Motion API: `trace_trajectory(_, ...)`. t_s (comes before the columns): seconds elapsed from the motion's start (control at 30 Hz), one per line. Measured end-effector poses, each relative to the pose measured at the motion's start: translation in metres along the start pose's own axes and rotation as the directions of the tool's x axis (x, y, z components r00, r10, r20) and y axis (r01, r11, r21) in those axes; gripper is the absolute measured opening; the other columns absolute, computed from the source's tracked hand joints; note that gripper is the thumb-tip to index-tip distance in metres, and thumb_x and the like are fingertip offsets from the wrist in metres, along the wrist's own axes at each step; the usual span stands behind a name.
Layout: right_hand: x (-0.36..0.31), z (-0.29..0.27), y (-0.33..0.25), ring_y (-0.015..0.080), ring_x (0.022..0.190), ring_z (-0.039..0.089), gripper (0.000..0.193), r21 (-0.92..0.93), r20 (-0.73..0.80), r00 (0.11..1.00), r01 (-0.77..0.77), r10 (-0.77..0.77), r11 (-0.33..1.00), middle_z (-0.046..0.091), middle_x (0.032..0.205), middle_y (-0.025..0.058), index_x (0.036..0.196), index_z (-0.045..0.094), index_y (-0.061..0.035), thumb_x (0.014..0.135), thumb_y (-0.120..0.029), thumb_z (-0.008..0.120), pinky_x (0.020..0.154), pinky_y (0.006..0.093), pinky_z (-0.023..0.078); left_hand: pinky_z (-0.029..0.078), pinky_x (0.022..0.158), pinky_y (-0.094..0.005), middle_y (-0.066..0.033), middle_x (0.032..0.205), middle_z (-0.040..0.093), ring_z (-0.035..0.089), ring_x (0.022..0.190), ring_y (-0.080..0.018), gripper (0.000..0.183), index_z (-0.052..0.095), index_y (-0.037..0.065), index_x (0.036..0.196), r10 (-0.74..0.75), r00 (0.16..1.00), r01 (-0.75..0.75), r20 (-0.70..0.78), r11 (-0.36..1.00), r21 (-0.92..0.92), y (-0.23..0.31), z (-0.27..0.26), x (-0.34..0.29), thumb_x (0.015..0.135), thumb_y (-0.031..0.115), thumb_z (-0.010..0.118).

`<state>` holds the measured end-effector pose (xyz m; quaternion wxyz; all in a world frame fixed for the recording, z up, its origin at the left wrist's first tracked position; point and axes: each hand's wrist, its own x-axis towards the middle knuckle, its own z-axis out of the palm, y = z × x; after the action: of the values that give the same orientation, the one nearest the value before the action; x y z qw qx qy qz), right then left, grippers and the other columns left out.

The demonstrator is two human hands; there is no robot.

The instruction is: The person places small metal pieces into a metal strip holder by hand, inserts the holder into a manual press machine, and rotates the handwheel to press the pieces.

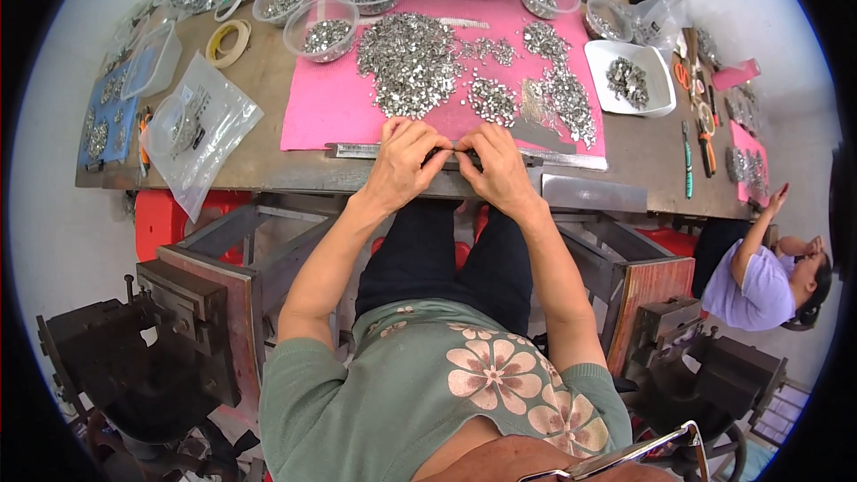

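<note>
At the front edge of the table, my left hand (pixel 406 162) and my right hand (pixel 496 166) are nearly fingertip to fingertip. Thumb and fingers of each are pinched together. Between them shows a small dark bit, too small to name. Under and beside my hands lies a long metal strip with ruler-like markings (pixel 353 151). Just beyond, a pink mat (pixel 314 112) carries a big heap of small shiny metal pieces (pixel 412 58). Smaller piles of such pieces (pixel 491 100) lie to the right of it.
Clear plastic bowls (pixel 323 29) of metal pieces stand at the back, a white tray (pixel 662 80) at right. Tape (pixel 228 43) and a plastic bag (pixel 203 116) lie left; pliers (pixel 706 145) and a teal-handled tool (pixel 687 159) lie right. Another person (pixel 754 281) sits far right.
</note>
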<state>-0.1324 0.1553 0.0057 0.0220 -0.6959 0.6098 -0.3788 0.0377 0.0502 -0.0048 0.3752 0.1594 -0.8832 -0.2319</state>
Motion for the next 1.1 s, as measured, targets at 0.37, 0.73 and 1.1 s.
trace_trajectory(0.37, 0.002, -0.023, 0.017, 0.0274, 0.083, 0.065, 0.015, 0.085, -0.089, 0.98, -0.17, 0.177, 0.982, 0.065, 0.09, 0.0121, 0.1, 0.068, -0.0008, 0.085, 0.0, 0.072, 0.074, 0.036, 0.051, 0.039, 0.092, -0.0388, -0.003, 0.088, 0.066, 0.061, 0.088, -0.0225, 0.019, 0.071, 0.009, 0.096, -0.074, 0.996, 0.077, -0.046, 0.995, 0.065, 0.008, 0.012, 0.007, 0.083, 0.021, 0.078)
trace_trajectory(0.73, 0.006, -0.009, 0.057, 0.0323, 0.078, 0.061, 0.015, -0.12, -0.019, 0.988, -0.157, 0.156, 0.98, 0.063, 0.087, 0.017, 0.1, 0.068, -0.0002, 0.089, -0.01, 0.071, 0.07, 0.0423, 0.049, 0.042, 0.089, -0.0443, -0.0054, 0.093, 0.062, 0.059, 0.095, -0.0265, 0.037, 0.067, 0.013, 0.096, -0.022, 0.989, 0.047, -0.149, 0.986, 0.161, -0.003, 0.028, -0.009, 0.08, 0.046, 0.073)
trace_trajectory(1.1, 0.017, -0.01, 0.083, 0.0286, 0.074, 0.059, 0.01, -0.056, 0.095, 0.988, -0.114, 0.119, 0.992, 0.062, 0.086, 0.0149, 0.094, 0.063, 0.0033, 0.091, -0.005, 0.067, 0.069, 0.0396, 0.048, 0.038, 0.089, -0.0419, -0.0036, 0.085, 0.059, 0.059, 0.09, -0.0247, 0.045, 0.064, 0.011, 0.091, 0.069, 0.949, -0.032, -0.308, 0.992, 0.126, -0.014, 0.06, -0.005, 0.07, 0.047, 0.082)
